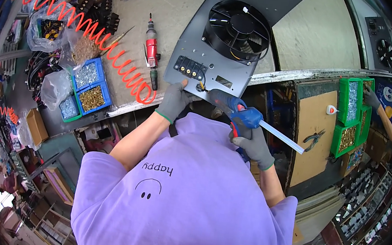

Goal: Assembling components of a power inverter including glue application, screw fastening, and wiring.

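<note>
Gloved in grey, my right hand (255, 148) is wrapped round the handle of a blue hot glue gun (243, 112). A translucent glue stick (282, 136) juts from its back end. The gun's nozzle points at the near edge of a grey metal panel (177, 69), close to a small fitting with wires (201, 87). My left hand (175, 101), in a matching glove, grips that same edge with thumb on top. Beside the thumb is a black terminal block (190, 68) with brass screws. A black fan (239, 29) is mounted farther up the panel.
A red air screwdriver (151, 52) lies left of the panel, near a coiled orange hose (126, 72). Blue bins (94, 85) of screws stand at left. On the right are green bins (341, 118), pliers (313, 140), a small white bottle (331, 110) and another person's gloved hand (371, 98).
</note>
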The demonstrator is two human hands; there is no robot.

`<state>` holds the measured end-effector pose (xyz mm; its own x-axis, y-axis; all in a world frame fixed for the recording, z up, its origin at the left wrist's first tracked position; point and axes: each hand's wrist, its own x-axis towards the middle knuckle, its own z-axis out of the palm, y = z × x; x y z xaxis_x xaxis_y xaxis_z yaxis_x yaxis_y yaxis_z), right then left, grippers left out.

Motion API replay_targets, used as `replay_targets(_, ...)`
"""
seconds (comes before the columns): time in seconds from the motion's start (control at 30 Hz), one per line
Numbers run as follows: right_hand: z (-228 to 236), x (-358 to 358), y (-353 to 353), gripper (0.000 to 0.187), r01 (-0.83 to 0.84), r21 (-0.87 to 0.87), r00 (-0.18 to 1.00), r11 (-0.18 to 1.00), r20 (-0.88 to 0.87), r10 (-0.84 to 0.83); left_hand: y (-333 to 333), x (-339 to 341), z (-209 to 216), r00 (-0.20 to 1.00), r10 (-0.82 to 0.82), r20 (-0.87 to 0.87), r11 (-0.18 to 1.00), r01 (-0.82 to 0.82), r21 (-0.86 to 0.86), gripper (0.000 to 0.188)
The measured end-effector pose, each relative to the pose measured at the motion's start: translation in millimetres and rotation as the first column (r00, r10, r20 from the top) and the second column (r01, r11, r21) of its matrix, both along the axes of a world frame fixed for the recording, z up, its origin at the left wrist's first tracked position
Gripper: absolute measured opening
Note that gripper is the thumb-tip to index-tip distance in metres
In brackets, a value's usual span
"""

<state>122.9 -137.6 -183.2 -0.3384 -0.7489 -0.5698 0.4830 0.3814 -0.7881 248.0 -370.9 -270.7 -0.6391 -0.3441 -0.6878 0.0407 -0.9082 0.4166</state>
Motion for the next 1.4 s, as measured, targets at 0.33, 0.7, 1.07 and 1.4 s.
replay_targets(0.33,7,8,1,0.054,-0.064,0.040,0.997,0.997,-0.050,0.066,0,0,4,0.999,-0.011,-0.030,0.999,0.010,-0.031,0.036)
replay_targets(0.7,19,15,-11,0.023,-0.179,0.114,0.934,0.977,-0.294,0.205,1,1,-2,1.000,0.002,-0.016,0.999,-0.003,-0.053,0.037)
replay_targets(1.07,28,14,-17,0.019,-0.172,0.181,0.926,0.968,-0.306,0.222,-1,1,-5,1.000,0.013,-0.012,1.000,-0.013,0.003,0.038)
replay_targets(1.4,21,14,-14,0.019,-0.164,0.175,0.916,0.971,-0.339,0.216,0,2,-3,1.000,-0.007,-0.026,1.000,0.007,0.006,0.040)
